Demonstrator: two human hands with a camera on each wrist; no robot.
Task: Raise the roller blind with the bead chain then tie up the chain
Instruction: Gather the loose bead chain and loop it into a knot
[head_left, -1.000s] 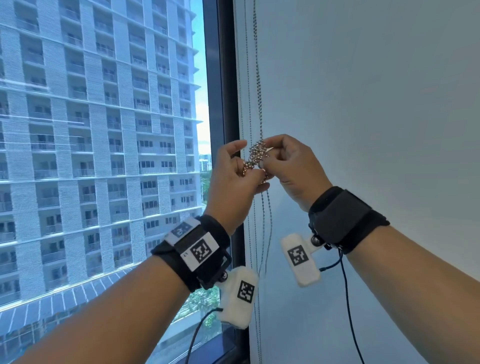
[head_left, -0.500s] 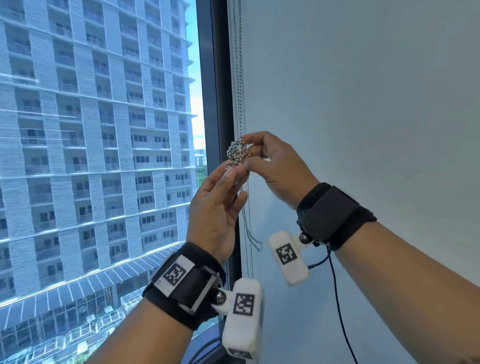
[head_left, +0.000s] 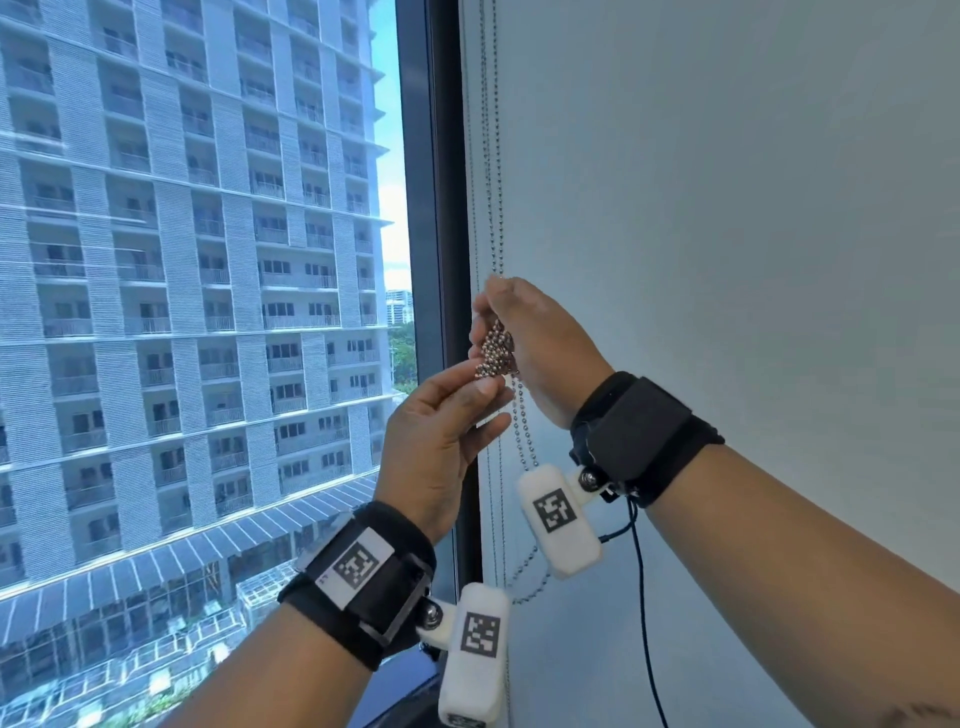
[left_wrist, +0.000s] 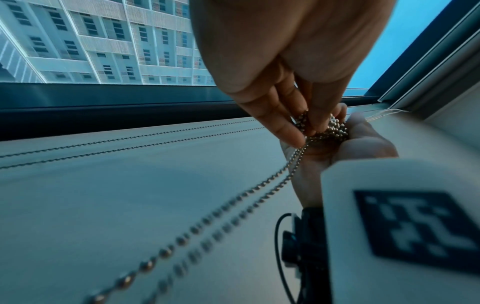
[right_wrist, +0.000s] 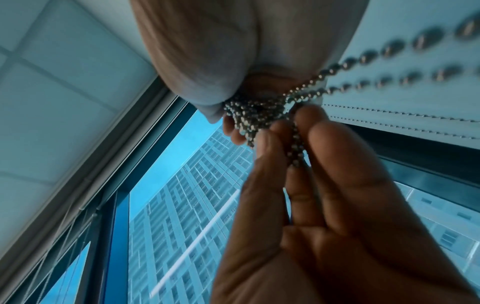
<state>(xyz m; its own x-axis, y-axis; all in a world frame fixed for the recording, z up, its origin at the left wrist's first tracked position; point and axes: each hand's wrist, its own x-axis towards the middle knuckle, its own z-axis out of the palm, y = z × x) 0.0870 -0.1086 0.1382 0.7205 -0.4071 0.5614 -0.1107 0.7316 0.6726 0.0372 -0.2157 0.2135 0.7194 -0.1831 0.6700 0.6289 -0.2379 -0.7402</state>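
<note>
Beside a window facing a tall apartment block (head_left: 182, 260), both hands work at a bunched clump of the bead chain (head_left: 494, 354) against the pale wall (head_left: 727, 234). At the centre, the right hand (head_left: 540, 343) curls its fingers (right_wrist: 233, 131) around the clump from 12 o'clock, while the left hand (head_left: 441, 436) pinches strands of it from 6 o'clock with fingertips (right_wrist: 309, 115) pressed together. Two taut chain lines rise toward 12 o'clock along the dark window frame (head_left: 441, 208), and a slack loop hangs toward 6 o'clock behind the white tagged wrist cameras (head_left: 558, 519).
</note>
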